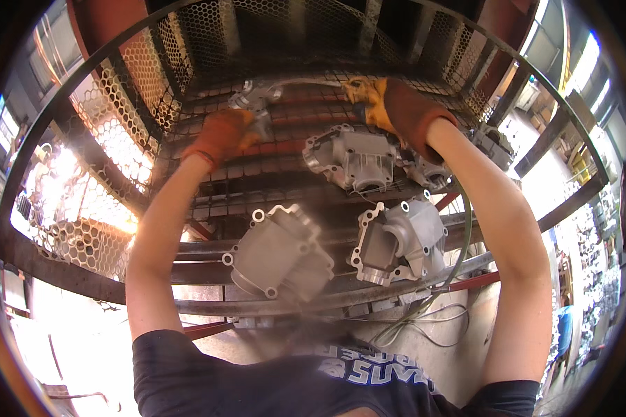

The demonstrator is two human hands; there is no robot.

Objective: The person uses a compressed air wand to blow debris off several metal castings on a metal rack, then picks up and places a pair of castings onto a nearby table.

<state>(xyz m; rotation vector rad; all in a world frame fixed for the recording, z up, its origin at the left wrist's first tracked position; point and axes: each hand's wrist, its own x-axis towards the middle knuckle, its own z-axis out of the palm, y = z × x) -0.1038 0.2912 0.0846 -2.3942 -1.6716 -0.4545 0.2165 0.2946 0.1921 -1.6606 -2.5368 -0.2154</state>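
My left hand (224, 134), in an orange glove, grips a grey metal casting (257, 101) toward the far left of the mesh rack. A yellow and orange glove covers my right hand (372, 104), closed around an air blow gun whose thin nozzle (309, 83) points left at that casting. The gun's body is mostly hidden by the glove. Nearer me lie more castings: a ribbed housing (362, 158) in the middle, an open hollow housing (403, 240) at the near right, and a blurred housing (282, 254) at the near left. Below my right wrist, another casting (428, 172) is partly covered.
A dark metal rim (76, 83) and perforated side panels (83, 236) surround the mesh floor (299, 115). One more casting (494, 144) sits at the right side. A green hose (466, 233) hangs over the near edge and coils below. Metal parts fill the far right background.
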